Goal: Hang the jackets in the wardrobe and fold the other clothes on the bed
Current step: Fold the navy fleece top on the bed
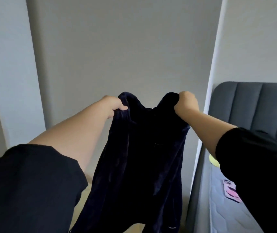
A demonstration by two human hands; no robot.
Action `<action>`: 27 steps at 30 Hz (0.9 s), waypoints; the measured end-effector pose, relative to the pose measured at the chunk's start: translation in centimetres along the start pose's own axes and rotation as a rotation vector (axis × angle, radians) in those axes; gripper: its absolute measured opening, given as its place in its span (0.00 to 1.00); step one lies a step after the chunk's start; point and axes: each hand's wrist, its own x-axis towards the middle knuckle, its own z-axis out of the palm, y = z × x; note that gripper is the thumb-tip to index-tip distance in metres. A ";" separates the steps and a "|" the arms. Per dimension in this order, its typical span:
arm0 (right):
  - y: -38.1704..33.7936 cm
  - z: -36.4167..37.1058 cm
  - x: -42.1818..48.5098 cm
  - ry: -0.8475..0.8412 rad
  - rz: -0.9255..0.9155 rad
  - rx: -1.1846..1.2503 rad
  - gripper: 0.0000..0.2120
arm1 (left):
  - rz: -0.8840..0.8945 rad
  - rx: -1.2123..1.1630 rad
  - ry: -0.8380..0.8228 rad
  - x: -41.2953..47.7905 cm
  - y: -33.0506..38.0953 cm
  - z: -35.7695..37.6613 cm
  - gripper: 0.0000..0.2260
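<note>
While a white panel [11, 81] stands at far left, a person's left hand [115, 105] bunches one shoulder of a dark jacket [142, 148] in curled fingers; the jacket hangs in mid-air before a plain grey surface, stretched between both arms, its lower end running out of view; the right hand [185, 102] clenches the other shoulder in a tight fist; further right lies a bed [221, 207] with a padded grey headboard [252, 105], a yellow item [214, 161] and a pink one [232, 190] on its mattress; no hanger or rail shows. Likely risks: the plush-looking cloth may slip if one hand lets go to fetch a hanger, dropping the jacket to the floor; gripped in bunches, the shoulders may go on twisted; the trailing lower end could drag or snag.
</note>
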 end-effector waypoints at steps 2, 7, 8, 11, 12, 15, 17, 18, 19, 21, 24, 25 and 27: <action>1.3 -4.0 1.1 0.194 0.037 0.016 0.14 | 0.172 0.258 0.214 -0.7 3.2 1.1 0.11; 4.2 -15.5 1.9 0.481 0.084 -0.023 0.08 | 0.468 0.372 0.542 -3.2 10.2 2.6 0.14; 4.6 -17.7 1.7 0.511 0.079 -0.051 0.08 | 0.502 0.323 0.560 -3.9 11.5 3.5 0.14; 5.3 -23.9 0.4 0.622 0.117 -0.076 0.10 | 0.593 0.200 0.563 -6.9 14.9 6.9 0.10; 5.5 -26.0 -0.2 0.662 0.144 -0.072 0.12 | 0.620 0.161 0.562 -7.9 15.9 7.9 0.08; 6.5 -32.2 -2.2 0.797 0.204 -0.065 0.14 | 0.677 0.063 0.523 -11.3 18.7 10.7 0.09; 7.1 -36.1 -3.7 0.883 0.217 -0.094 0.15 | 0.685 -0.010 0.471 -13.7 20.3 12.2 0.10; 7.4 -37.8 -4.3 0.925 0.220 -0.115 0.15 | 0.697 -0.041 0.438 -14.9 21.1 12.8 0.11; 7.6 -39.4 -5.0 0.969 0.222 -0.136 0.15 | 0.716 -0.066 0.410 -15.9 21.9 13.4 0.11; 8.0 -42.0 -6.2 1.049 0.234 -0.179 0.15 | 0.750 -0.108 0.374 -17.8 23.2 14.3 0.11; 9.2 -44.3 -7.5 1.121 0.235 -0.251 0.15 | 0.772 -0.142 0.342 -19.5 24.3 15.5 0.14; 9.7 -44.7 -7.8 1.128 0.227 -0.284 0.15 | 0.773 -0.144 0.338 -19.7 24.4 15.9 0.14; 11.2 -44.9 -8.3 1.120 0.223 -0.338 0.15 | 0.769 -0.118 0.314 -19.8 24.1 17.1 0.15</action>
